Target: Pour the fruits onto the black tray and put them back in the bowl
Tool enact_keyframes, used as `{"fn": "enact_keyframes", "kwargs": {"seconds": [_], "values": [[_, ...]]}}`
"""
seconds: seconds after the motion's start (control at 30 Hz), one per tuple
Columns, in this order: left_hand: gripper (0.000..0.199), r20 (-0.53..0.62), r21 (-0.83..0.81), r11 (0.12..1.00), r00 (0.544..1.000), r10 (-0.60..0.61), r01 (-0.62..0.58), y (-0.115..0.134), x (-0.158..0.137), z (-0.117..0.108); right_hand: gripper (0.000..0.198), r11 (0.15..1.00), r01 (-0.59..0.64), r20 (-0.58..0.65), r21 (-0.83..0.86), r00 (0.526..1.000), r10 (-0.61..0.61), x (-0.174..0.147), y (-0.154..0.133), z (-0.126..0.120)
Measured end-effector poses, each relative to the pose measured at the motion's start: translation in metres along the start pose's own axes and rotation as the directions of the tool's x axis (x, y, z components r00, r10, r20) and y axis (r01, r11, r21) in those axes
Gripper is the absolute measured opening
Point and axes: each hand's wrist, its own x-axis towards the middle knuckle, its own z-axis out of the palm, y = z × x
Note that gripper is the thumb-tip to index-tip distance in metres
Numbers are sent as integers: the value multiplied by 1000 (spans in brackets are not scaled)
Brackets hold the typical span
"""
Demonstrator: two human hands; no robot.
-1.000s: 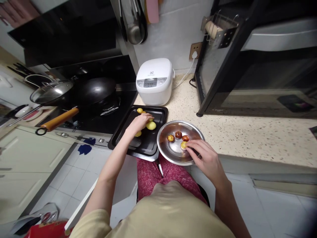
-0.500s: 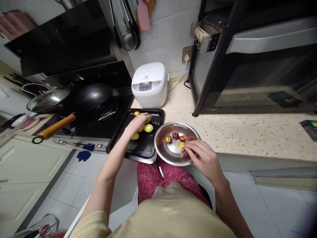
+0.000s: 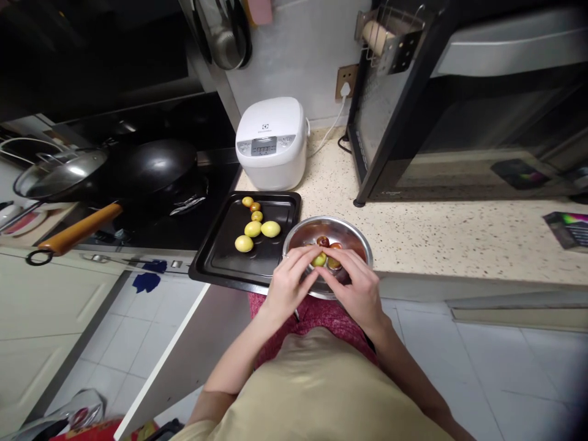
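Note:
My two hands meet above the stainless steel bowl (image 3: 367,248). My left hand (image 3: 290,282) and my right hand (image 3: 356,282) have their fingertips and thumbs closed round a small yellow-green jujube (image 3: 318,260), partly hidden by the fingers. Beneath them in the bowl lie reddish-brown jujubes (image 3: 323,241), some covered by my hands. To the left, a black baking tray (image 3: 220,263) sits against the bowl's side. Several yellow and brownish jujubes (image 3: 252,229) are grouped toward its back and middle.
A white rice cooker (image 3: 272,147) stands behind the tray. Left of it are the black wok (image 3: 156,165), its wooden handle (image 3: 82,229) sticking out, and a lidded pan (image 3: 68,174). A black-framed oven (image 3: 459,135) fills the right. A small dark box (image 3: 567,229) lies on the counter (image 3: 459,236).
My left hand has left the jujubes on the tray and come right to the bowl, where it joins my right hand. The whole view has shifted slightly.

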Motion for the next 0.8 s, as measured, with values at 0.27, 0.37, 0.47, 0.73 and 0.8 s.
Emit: {"fn": "enact_keyframes", "kwargs": {"seconds": [0.27,0.37,0.47,0.73,0.8], "values": [[46,78,-47,992,991,-110,114,-3,-9,-1,20,988,-152,119,31,982,147,1,10,10],[47,107,16,989,983,-146,145,-4,-6,-15,17,985,-157,220,-75,961,170,5,19,14],[40,54,58,984,984,-171,168,-3,-5,-27,20,975,-118,355,-187,918,179,9,21,18],[32,-26,83,984,987,-158,160,-2,-6,-36,33,963,-77,515,-260,832,206,18,10,27],[31,-37,83,984,987,-157,160,-4,-6,-35,33,960,-82,515,-269,830,215,18,10,26]]}}
